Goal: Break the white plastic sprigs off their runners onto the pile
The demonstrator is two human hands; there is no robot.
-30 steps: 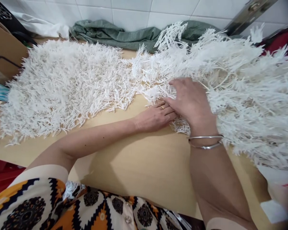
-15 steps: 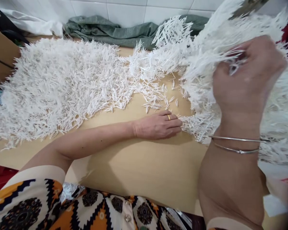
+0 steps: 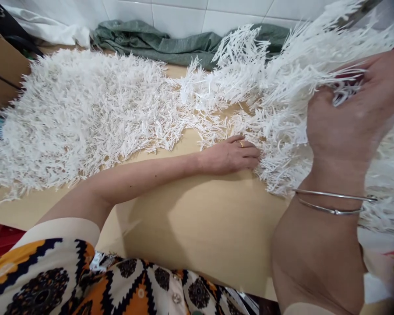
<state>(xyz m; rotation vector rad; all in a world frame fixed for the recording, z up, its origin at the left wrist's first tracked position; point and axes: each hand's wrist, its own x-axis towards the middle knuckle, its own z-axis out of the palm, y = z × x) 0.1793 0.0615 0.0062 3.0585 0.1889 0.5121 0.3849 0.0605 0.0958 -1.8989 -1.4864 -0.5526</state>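
Observation:
White, feathery, branching sprigs, plastic-looking, lie thick over the table. My right hand, with two thin bangles on its wrist, is raised over the heap on the right. Its thumb and fingers are closed on a tuft of sprigs, whose strands stick out to the left. My left hand rests palm down at the near edge of that heap. Its fingers, one with a gold ring, stretch right and touch the sprigs; the fingertips are partly hidden.
A crumpled green cloth runs along the tiled wall. At the left stands a cardboard box; a white cloth lies behind it. The tan tabletop shows before me. White paper or plastic is at the lower right.
My right hand has shifted right with the tuft, and the heap's strands have moved. My left hand has slid slightly right and away from me, pushing loose sprigs against the heap.

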